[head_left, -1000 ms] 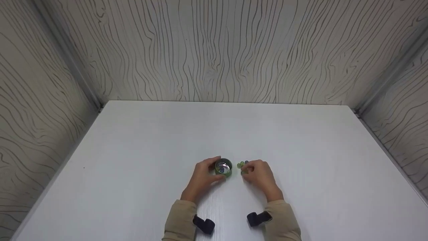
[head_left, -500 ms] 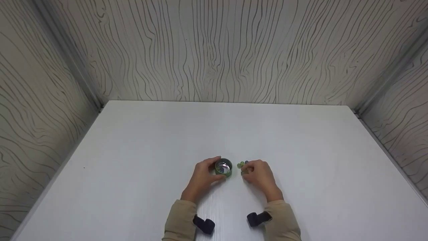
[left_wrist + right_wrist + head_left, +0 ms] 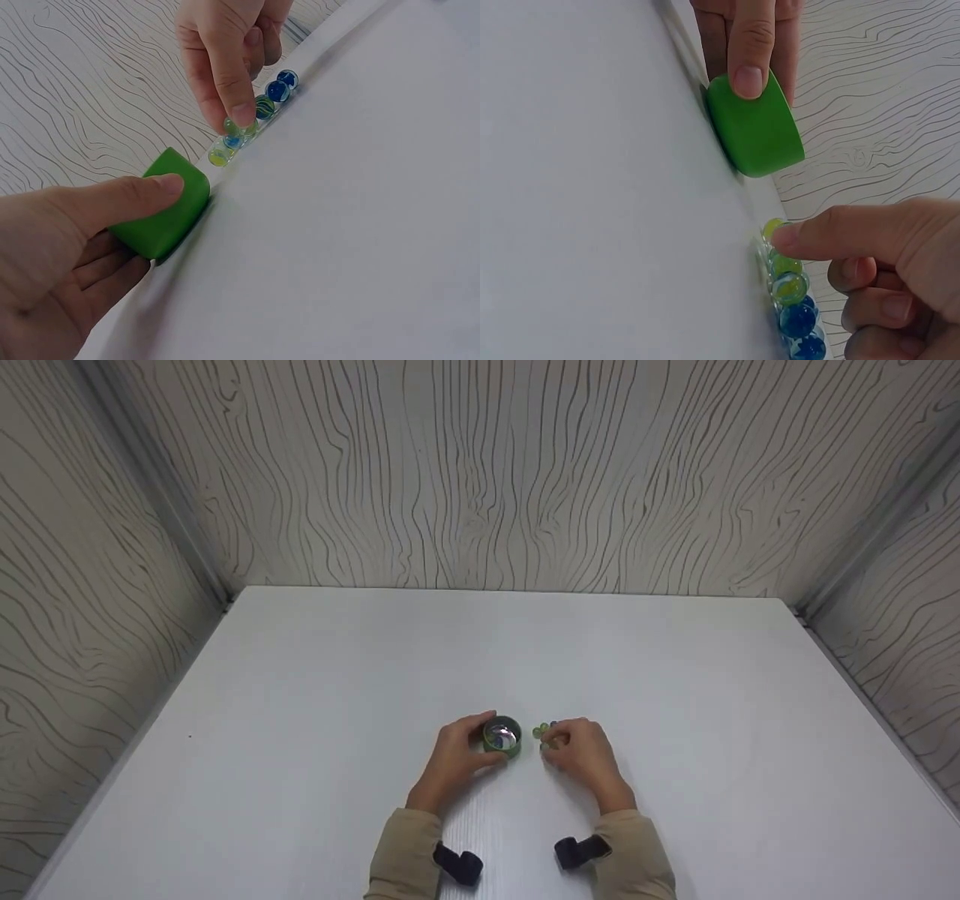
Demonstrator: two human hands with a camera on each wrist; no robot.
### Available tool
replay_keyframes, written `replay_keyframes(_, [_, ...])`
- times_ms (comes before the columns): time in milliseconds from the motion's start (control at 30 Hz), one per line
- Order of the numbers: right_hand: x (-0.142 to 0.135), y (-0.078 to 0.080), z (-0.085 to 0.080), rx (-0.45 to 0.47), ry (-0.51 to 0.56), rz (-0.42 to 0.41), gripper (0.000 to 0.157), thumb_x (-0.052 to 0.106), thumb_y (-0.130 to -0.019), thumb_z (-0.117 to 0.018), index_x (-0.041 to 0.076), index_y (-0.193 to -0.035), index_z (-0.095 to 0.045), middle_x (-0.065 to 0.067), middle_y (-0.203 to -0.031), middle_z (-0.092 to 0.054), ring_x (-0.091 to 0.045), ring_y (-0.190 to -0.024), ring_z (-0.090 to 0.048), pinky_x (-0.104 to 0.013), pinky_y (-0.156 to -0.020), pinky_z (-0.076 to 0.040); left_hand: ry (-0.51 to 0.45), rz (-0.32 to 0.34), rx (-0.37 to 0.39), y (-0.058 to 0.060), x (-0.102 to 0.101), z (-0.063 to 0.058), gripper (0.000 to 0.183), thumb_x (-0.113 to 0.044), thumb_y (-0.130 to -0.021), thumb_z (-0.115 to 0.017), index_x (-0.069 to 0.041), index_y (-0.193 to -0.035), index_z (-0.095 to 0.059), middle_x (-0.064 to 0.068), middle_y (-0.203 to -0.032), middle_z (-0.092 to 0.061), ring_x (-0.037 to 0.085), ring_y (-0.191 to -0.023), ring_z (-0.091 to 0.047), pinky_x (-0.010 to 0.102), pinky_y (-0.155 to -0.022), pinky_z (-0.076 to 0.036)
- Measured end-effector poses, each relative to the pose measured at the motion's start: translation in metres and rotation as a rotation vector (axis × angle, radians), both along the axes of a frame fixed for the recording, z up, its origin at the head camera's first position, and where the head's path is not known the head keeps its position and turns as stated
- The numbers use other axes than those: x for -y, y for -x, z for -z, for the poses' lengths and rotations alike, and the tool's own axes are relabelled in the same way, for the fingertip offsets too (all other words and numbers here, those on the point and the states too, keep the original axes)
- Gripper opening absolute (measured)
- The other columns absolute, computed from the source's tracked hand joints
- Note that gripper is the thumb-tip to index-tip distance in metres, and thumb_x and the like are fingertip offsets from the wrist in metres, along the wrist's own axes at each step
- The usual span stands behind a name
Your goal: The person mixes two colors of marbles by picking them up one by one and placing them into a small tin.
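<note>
My left hand point(image 3: 454, 746) grips a small green cup point(image 3: 757, 135) from its left side, thumb in front and fingers around the back. The cup stands upright on the white table, and a few marbles show inside it in the head view. Just to the right, my right hand point(image 3: 585, 750) reaches down over a cluster of glass marbles point(image 3: 798, 320), some clear with green and yellow swirls, others blue. Its thumb and index finger pinch a greenish marble point(image 3: 232, 126), partly hidden by the fingertips. The other right fingers are curled in.
The white table point(image 3: 337, 675) stretches out around both hands. Wood-grain patterned panels point(image 3: 480, 472) rise at the back and both sides. Dark wrist cameras sit on the tan sleeves point(image 3: 634, 855).
</note>
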State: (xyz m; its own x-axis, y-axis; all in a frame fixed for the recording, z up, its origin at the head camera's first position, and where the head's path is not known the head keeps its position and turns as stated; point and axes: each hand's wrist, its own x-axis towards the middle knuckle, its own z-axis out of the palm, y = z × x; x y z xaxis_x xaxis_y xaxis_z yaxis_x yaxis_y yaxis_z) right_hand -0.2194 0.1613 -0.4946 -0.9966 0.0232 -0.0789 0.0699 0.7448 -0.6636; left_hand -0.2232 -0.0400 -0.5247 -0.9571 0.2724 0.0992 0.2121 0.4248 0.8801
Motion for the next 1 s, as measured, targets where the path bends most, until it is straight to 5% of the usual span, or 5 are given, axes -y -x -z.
replay_keyframes(800, [0.0024,-0.0006,-0.0022,0.005,0.008,0.002,0.012,0.003,-0.078,-0.072,0.007,-0.088,-0.076,-0.006,-0.082,-0.067,-0.013,-0.069,-0.054,-0.019,-0.056,-0.043,-0.012,0.015,-0.027,0.0006,0.0008,0.0019,0.060,-0.008,-0.077,-0.079,0.003,-0.131,-0.055,0.021,-0.131,-0.061,0.034,-0.125,-0.058,0.042,-0.108,-0.047])
replay_keyframes(1000, [0.0036,-0.0024,-0.0054,-0.023,0.013,-0.005,0.011,0.002,-0.078,-0.073,0.007,-0.087,-0.076,-0.003,-0.073,-0.062,-0.011,-0.066,-0.049,-0.018,-0.054,-0.037,-0.008,0.003,0.000,0.0007,-0.0005,0.0008,0.062,-0.008,-0.076,-0.079,0.001,-0.133,-0.054,0.019,-0.132,-0.061,0.032,-0.126,-0.058,0.040,-0.109,-0.047])
